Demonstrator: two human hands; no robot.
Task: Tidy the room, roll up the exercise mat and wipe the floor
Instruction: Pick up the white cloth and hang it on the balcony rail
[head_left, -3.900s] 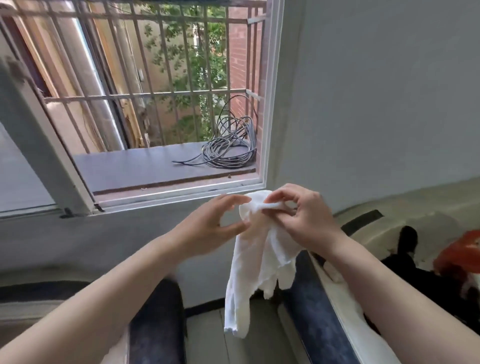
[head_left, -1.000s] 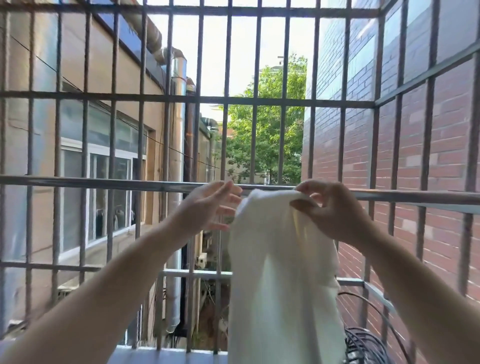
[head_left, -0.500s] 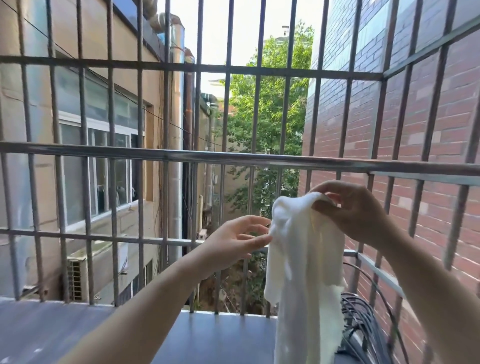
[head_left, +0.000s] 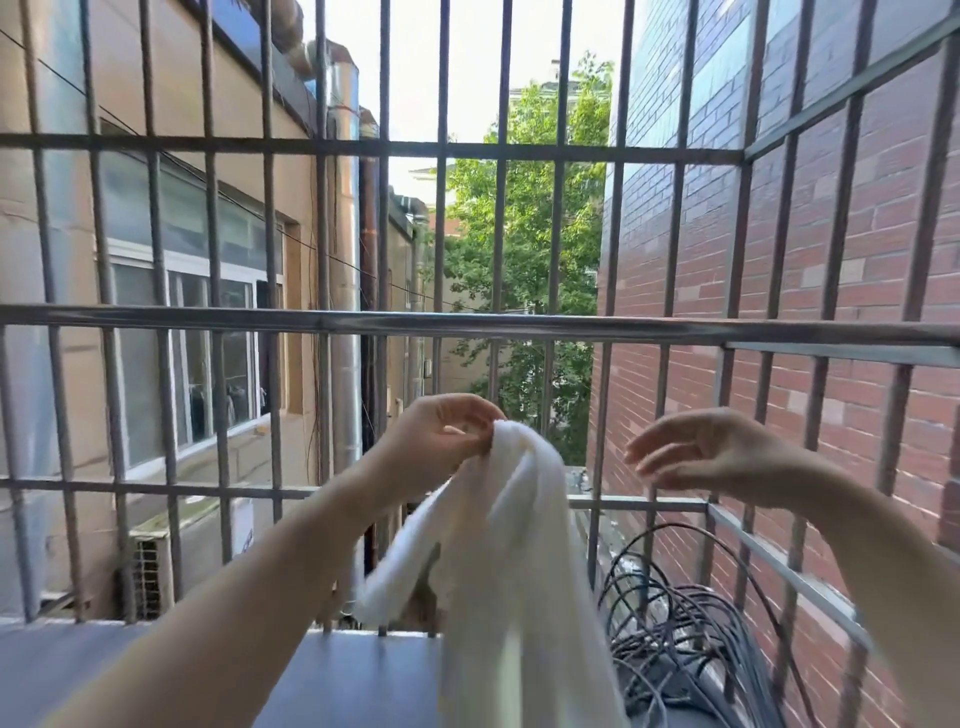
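My left hand (head_left: 431, 449), centre of frame: fingers (head_left: 467, 410) curled in, tips and thumb pinching the top of the white cloth (head_left: 511, 545). The exact contact spot is hard to make out, since the cloth bunches over it.

My right hand (head_left: 719, 457), right of centre: fingers (head_left: 654, 452) loose and slightly spread, palm turned toward the cloth, holding nothing. It is near the cloth but clear of it, with a gap of open air between.

The cloth hangs from the left fingertips and falls down and to the right, into the space between both hands and below them. One fold trails off to the lower left, under my left wrist. The lower half is smeared by blur and the hem is cut off at the bottom edge of the frame. Both forearms run out of the frame at the lower corners.

Behind the cloth, lower right: a coil of dark cable (head_left: 691, 623), its left side hidden by the cloth. It seems to sit on the grey ledge (head_left: 156, 670), though the contact is hard to see.

Beyond the hands: metal window bars (head_left: 467, 322) across the whole frame. Past the bars are a beige building (head_left: 244, 171) on the left, a green tree (head_left: 524, 249) at centre and a red brick wall (head_left: 841, 270) on the right.
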